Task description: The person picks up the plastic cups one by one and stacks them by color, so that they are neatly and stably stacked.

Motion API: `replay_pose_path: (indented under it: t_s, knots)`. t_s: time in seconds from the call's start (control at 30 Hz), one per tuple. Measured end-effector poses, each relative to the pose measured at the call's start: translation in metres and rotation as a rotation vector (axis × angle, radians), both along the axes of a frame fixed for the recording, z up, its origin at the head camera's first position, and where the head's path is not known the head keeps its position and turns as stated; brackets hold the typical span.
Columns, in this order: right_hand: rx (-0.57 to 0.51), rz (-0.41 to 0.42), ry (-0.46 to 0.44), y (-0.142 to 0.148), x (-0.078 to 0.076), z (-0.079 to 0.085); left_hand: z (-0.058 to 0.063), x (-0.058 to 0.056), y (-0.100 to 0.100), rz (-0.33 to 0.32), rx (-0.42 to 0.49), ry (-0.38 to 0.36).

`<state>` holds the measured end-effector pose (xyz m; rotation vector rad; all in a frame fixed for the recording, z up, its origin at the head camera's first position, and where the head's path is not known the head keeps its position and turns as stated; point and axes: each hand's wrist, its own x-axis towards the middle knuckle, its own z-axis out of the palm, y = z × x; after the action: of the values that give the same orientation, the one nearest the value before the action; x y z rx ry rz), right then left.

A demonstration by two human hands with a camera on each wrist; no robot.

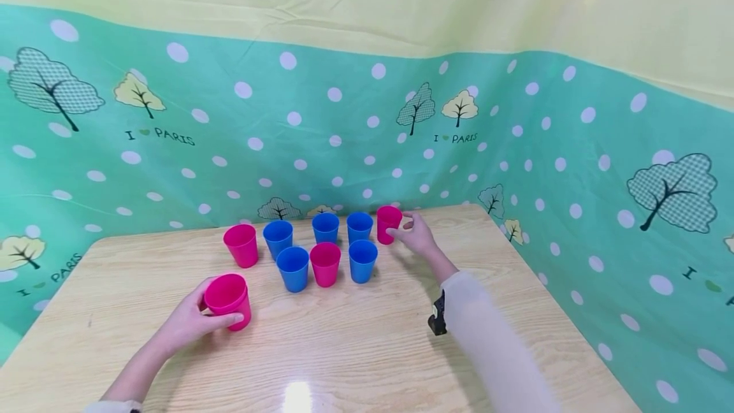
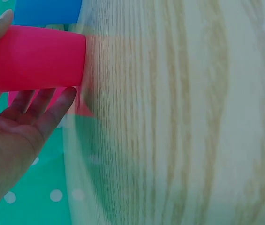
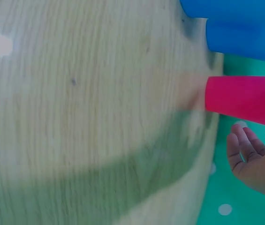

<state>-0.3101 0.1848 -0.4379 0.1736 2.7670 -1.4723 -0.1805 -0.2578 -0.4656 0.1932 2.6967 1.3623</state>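
Note:
At the front left my left hand (image 1: pixel 192 317) grips an upright pink cup (image 1: pixel 241 312), thumb on the near side and fingers round the far side. A second rim line shows just below its top rim, as on nested cups. My right hand (image 1: pixel 417 234) reaches to another pink cup (image 1: pixel 385 234) at the back right, its thumb overlapping the cup's front. In the right wrist view, the thumb lies at the rim of that pink cup (image 3: pixel 240 98), while the other fingers (image 3: pixel 247 145) stand a little apart from its side.
Between the hands stand several upright blue cups (image 1: pixel 292 273), with one pink cup (image 1: pixel 325 268) in the front row. Another pink cup (image 1: pixel 243 248) is at the back left. A polka-dot cloth (image 1: pixel 332 164) hangs behind the wooden table (image 1: pixel 355 349) and along its right side.

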Motion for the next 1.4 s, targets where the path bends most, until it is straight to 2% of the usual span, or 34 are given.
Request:
replay_pose_path:
  t_s: [0.23, 0.6, 0.97, 1.4]
  knots:
    - [-0.034, -0.017, 0.009, -0.004, -0.002, -0.01, 0.001, 0.001, 0.001, 0.001, 0.003, -0.002]
    - [-0.064, -0.089, 0.007, -0.009, -0.005, -0.016, 0.003, -0.002, 0.001, -0.013, 0.027, 0.012]
    - [-0.104, -0.125, 0.044, -0.022, -0.007, -0.023, 0.001, 0.001, 0.001, 0.001, 0.02, 0.01]
    - [-0.106, -0.145, 0.051, -0.03, -0.006, -0.022, 0.0, 0.0, 0.002, 0.003, 0.018, 0.015]
